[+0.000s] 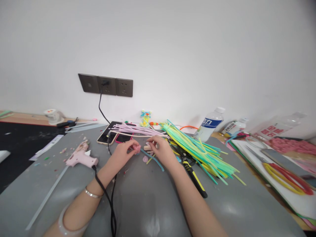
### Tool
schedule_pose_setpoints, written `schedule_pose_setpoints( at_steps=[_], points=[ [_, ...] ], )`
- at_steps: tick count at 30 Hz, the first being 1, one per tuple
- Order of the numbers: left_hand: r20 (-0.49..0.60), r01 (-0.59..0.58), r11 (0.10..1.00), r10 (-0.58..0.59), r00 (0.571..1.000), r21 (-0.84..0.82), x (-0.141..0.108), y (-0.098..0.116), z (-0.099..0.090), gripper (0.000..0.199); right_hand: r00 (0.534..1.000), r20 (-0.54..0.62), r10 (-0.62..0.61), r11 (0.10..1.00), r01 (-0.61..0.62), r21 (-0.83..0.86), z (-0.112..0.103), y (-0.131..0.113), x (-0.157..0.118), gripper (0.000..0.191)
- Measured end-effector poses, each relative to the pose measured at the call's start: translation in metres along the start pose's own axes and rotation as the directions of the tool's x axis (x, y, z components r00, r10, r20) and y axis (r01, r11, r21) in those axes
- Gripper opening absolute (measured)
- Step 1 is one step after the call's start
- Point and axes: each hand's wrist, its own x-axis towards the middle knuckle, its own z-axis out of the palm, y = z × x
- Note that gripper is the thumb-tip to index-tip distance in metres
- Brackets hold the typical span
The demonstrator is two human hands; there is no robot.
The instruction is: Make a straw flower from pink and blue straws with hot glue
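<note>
Near the middle of the grey mat, my left hand (128, 150) pinches a small pink fuzzy piece (137, 149) between closed fingers. Just right of it, my right hand (159, 148) has its fingers curled at a small pale pink piece (147, 147), and the fingertips seem to touch it. A blue pipe cleaner (156, 160) and a small lilac coil (145, 159) lie below and between the hands. Behind the hands is a bundle of lilac pipe cleaners (138, 129). To the right of my right hand lies a large bundle of green and yellow pipe cleaners (204, 151).
A pink glue gun (82, 158) with a black cord lies left. Two phones (106, 134) are behind my left hand. Black and yellow pliers (195, 177), a leaning bottle (209, 124) and yellow-handled scissors (282, 181) are on the right. A small colourful figure (145, 118) stands by the wall.
</note>
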Motion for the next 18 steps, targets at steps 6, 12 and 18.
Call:
schedule_pose_setpoints(
  at_steps=[6, 12, 18],
  points=[
    [-0.057, 0.057, 0.998, -0.059, 0.997, -0.029, -0.002, -0.002, 0.004, 0.024, 0.998, -0.062, 0.001, 1.0, -0.001, 0.001, 0.002, 0.0, 0.0, 0.017],
    [-0.074, 0.087, 0.992, -0.094, 0.993, -0.086, -0.002, -0.005, 0.005, 0.032, 0.992, 0.068, -0.105, 0.989, 0.097, 0.111, 0.013, -0.019, -0.004, 0.02],
    [-0.073, 0.063, 0.994, -0.07, 0.995, -0.091, -0.002, -0.011, 0.006, 0.03, 0.983, 0.091, -0.16, 0.987, 0.162, -0.011, 0.018, -0.023, -0.003, 0.011]
  ],
)
